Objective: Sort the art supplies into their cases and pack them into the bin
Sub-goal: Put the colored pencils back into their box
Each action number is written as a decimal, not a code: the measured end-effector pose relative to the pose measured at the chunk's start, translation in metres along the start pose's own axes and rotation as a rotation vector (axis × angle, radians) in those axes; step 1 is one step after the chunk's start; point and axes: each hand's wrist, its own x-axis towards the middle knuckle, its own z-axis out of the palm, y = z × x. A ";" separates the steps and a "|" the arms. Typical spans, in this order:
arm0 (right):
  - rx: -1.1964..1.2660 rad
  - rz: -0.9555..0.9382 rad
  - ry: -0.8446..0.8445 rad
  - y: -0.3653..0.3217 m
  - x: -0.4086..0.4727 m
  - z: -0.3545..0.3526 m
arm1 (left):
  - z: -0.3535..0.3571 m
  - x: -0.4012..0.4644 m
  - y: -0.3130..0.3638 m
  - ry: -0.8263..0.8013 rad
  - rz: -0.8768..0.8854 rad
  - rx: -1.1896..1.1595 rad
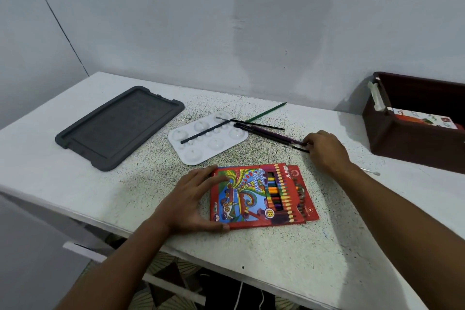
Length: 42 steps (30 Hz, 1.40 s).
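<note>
Red cardboard colour-pencil box (263, 196) lies flat near the front edge of the speckled white surface (276, 259), long axis running front to back, tilted slightly, with its open pencil end toward the right. Left hand (191, 202) holds the box's left edge, thumb along the near side and fingers on the cover.

Right hand (324, 150) reaches to the dark purple and black pencils (274, 134) lying loose right of the white plastic paint palette (207, 137); its grip pinches their near ends. The bundle's long axis runs from the hand up-left toward the palette; which ends are the tips I cannot tell. A thin black brush (206, 131) lies diagonally across the palette wells, and a green pencil (266, 112) sits behind, pointing up-right.

Dark red plastic bin (402, 138) stands far right, already holding a printed box. Grey bin lid (120, 127) lies at left.

Risks, judged: pinch may catch only some pencils, and the rest could roll; dragging them may knock the brush off the palette.
</note>
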 end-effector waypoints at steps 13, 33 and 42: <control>0.181 0.046 0.242 0.030 -0.015 -0.014 | 0.001 0.002 -0.002 0.005 0.007 -0.006; 0.224 -0.197 0.188 0.070 -0.097 -0.027 | 0.002 0.000 -0.002 -0.008 0.000 0.005; 0.348 -0.307 0.002 0.009 -0.079 0.000 | 0.000 0.000 0.000 -0.017 -0.004 0.021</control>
